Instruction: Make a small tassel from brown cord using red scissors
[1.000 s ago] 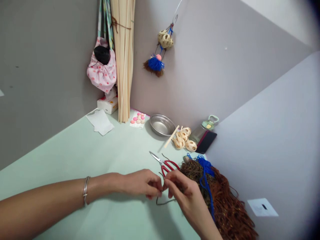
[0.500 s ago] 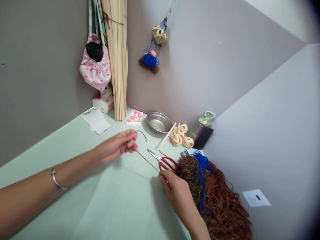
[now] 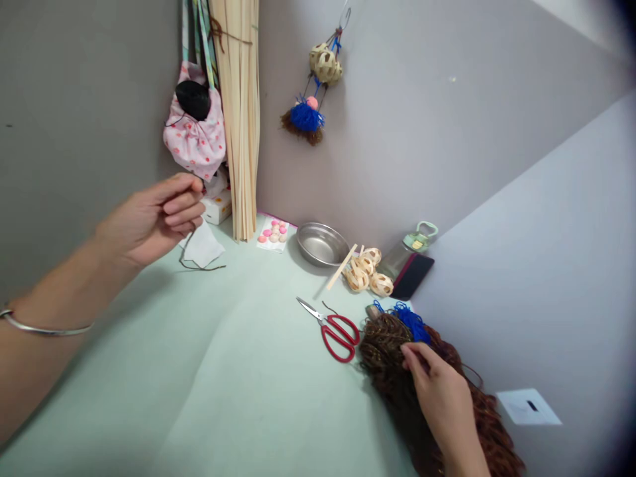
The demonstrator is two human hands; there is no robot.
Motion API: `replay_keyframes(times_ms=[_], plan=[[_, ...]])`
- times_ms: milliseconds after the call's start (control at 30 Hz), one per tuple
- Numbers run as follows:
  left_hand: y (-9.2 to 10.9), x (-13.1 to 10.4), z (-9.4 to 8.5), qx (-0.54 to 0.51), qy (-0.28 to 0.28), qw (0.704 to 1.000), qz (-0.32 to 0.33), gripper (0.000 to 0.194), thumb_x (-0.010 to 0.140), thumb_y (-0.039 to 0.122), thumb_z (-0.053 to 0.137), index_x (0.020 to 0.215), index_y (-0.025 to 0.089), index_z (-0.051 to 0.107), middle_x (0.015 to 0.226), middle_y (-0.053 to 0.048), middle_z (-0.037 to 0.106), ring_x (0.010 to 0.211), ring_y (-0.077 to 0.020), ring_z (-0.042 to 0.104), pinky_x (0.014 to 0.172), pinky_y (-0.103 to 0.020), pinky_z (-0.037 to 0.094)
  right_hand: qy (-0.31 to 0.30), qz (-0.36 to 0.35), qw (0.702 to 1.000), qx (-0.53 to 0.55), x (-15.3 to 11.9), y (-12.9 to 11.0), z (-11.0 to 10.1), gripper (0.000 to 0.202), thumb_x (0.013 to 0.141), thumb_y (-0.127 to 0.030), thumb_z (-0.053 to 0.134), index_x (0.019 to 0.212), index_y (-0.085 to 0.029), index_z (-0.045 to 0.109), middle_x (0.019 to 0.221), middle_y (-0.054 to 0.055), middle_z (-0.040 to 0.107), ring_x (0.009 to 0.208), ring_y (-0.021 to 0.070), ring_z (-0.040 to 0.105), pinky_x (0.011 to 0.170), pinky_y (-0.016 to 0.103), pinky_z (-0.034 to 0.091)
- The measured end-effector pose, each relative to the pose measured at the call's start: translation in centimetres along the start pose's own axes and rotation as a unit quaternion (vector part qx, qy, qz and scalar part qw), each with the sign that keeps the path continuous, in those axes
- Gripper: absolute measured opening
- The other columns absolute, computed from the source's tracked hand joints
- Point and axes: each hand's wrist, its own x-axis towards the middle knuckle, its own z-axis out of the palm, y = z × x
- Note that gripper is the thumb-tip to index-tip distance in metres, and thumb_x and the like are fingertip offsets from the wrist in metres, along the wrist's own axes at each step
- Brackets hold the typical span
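Note:
My left hand [image 3: 166,215] is raised at the left, fingers closed on a thin dark cord [image 3: 186,266] that hangs in a curve over the table. My right hand [image 3: 440,384] is over the brown yarn pile [image 3: 387,358] at the right, its thumb and fingers pinched at the strands; what lies between them is too small to make out. Blue yarn [image 3: 415,322] rests on top of the pile. Scissors with red handles [image 3: 340,336] lie left of the pile, blades pointing up and left.
Behind are a metal bowl [image 3: 322,245], woven balls [image 3: 365,270], a bottle [image 3: 397,255], a phone [image 3: 413,277], pink beads [image 3: 273,232] and white paper [image 3: 203,245]. Wooden strips [image 3: 241,132], a pink bag [image 3: 196,142] and a tasselled ornament [image 3: 325,65] stand or hang by the walls.
My left hand has moved up and left with the cord. My right hand has let go of the cord's other part and moved right, onto the yarn pile. The view has shifted slightly.

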Motion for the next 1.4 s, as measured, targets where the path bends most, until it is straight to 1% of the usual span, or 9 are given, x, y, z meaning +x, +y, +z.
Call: replay_keyframes(times_ms=[200, 333, 500, 700, 967, 1067, 1200, 1300, 1400], plan=[[-2.7, -1.2, 2.0, 0.024, -0.060, 0.995, -0.071, 0.016, 0.091, 0.024, 0.057, 0.078, 0.017, 0.061, 0.054, 0.005, 0.025, 0.046, -0.0055, 0.026, 0.042, -0.018, 0.028, 0.118, 0.003, 0.988, 0.100, -0.6, -1.6, -0.7, 0.041, 0.090, -0.052, 0.046, 0.094, -0.019, 0.069, 0.063, 0.002, 0.064, 0.052, 0.0176, 0.057, 0.055, 0.026, 0.043], [-5.0, -2.6, 3.6, 0.068, -0.114, 0.983, -0.128, 0.018, 0.089, 0.030, 0.059, 0.075, 0.018, 0.058, 0.057, 0.004, 0.027, 0.047, -0.0056, 0.027, 0.045, -0.020, 0.024, 0.021, -0.126, 0.987, 0.094, -1.4, -3.1, -0.2, 0.033, 0.093, -0.044, 0.047, 0.091, -0.020, 0.069, 0.080, 0.004, 0.068, 0.069, 0.0178, 0.064, 0.066, 0.024, 0.047], [-7.3, -4.5, 5.1, 0.095, -0.191, 0.954, -0.211, 0.020, 0.090, 0.035, 0.056, 0.079, 0.019, 0.054, 0.057, 0.005, 0.028, 0.050, -0.0079, 0.021, 0.047, -0.022, 0.021, -0.118, -0.226, 0.960, -0.120, -1.8, -5.8, 1.9, 0.022, 0.092, -0.018, 0.046, 0.100, -0.024, 0.066, 0.091, 0.003, 0.063, 0.070, 0.0159, 0.065, 0.054, 0.023, 0.038], [-8.8, -5.8, 5.9, 0.078, -0.245, 0.925, -0.280, 0.022, 0.089, 0.041, 0.057, 0.083, 0.019, 0.057, 0.056, 0.006, 0.027, 0.053, -0.0093, 0.019, 0.051, -0.024, 0.020, -0.042, -0.228, 0.961, -0.149, 1.5, -8.6, 2.3, 0.028, 0.100, -0.026, 0.040, 0.093, -0.021, 0.066, 0.090, 0.006, 0.062, 0.088, 0.0196, 0.062, 0.064, 0.025, 0.038], [-9.6, -6.3, 5.9, 0.054, -0.232, 0.934, -0.267, 0.036, 0.095, 0.050, 0.044, 0.085, 0.019, 0.059, 0.055, 0.006, 0.029, 0.052, -0.0087, 0.024, 0.051, -0.023, 0.024, -0.054, -0.184, 0.973, -0.129, 6.6, -11.0, 6.4, 0.022, 0.090, -0.016, 0.047, 0.080, -0.016, 0.067, 0.090, 0.010, 0.065, 0.088, 0.0203, 0.061, 0.066, 0.026, 0.040], [-9.6, -6.1, 5.5, 0.051, -0.228, 0.937, -0.259, 0.037, 0.096, 0.050, 0.044, 0.085, 0.018, 0.060, 0.056, 0.006, 0.029, 0.052, -0.0086, 0.025, 0.051, -0.023, 0.024, 0.008, -0.122, 0.987, -0.103, 7.9, -7.8, 3.8, 0.020, 0.086, -0.021, 0.048, 0.080, -0.014, 0.066, 0.093, 0.013, 0.066, 0.088, 0.0243, 0.060, 0.068, 0.030, 0.041], [-10.2, -5.4, 6.1, 0.057, -0.211, 0.946, -0.238, 0.035, 0.094, 0.047, 0.049, 0.087, 0.016, 0.065, 0.065, 0.003, 0.038, 0.055, -0.0076, 0.031, 0.052, -0.023, 0.026, 0.119, 0.005, 0.960, 0.254, 7.2, -5.0, -1.9, 0.019, 0.078, -0.034, 0.061, 0.080, -0.016, 0.065, 0.073, 0.005, 0.064, 0.066, 0.0196, 0.056, 0.062, 0.029, 0.043], [-11.2, -5.0, 8.4, 0.070, -0.231, 0.950, -0.197, 0.034, 0.094, 0.044, 0.049, 0.102, 0.016, 0.067, 0.078, 0.001, 0.047, 0.059, -0.0073, 0.037, 0.055, -0.023, 0.029, 0.083, -0.060, 0.913, 0.396, 4.1, -7.2, -4.4, 0.017, 0.080, -0.036, 0.066, 0.081, -0.019, 0.064, 0.079, 0.003, 0.063, 0.071, 0.0172, 0.056, 0.063, 0.026, 0.043], [-12.4, -5.5, 11.1, 0.119, -0.337, 0.921, -0.156, 0.036, 0.094, 0.043, 0.050, 0.117, 0.018, 0.060, 0.070, 0.004, 0.045, 0.059, -0.0086, 0.041, 0.059, -0.024, 0.033, 0.043, -0.200, 0.897, 0.391, 1.0, -11.4, -4.7, 0.010, 0.085, -0.027, 0.064, 0.077, -0.021, 0.062, 0.086, 0.002, 0.061, 0.084, 0.0174, 0.057, 0.077, 0.028, 0.044]])
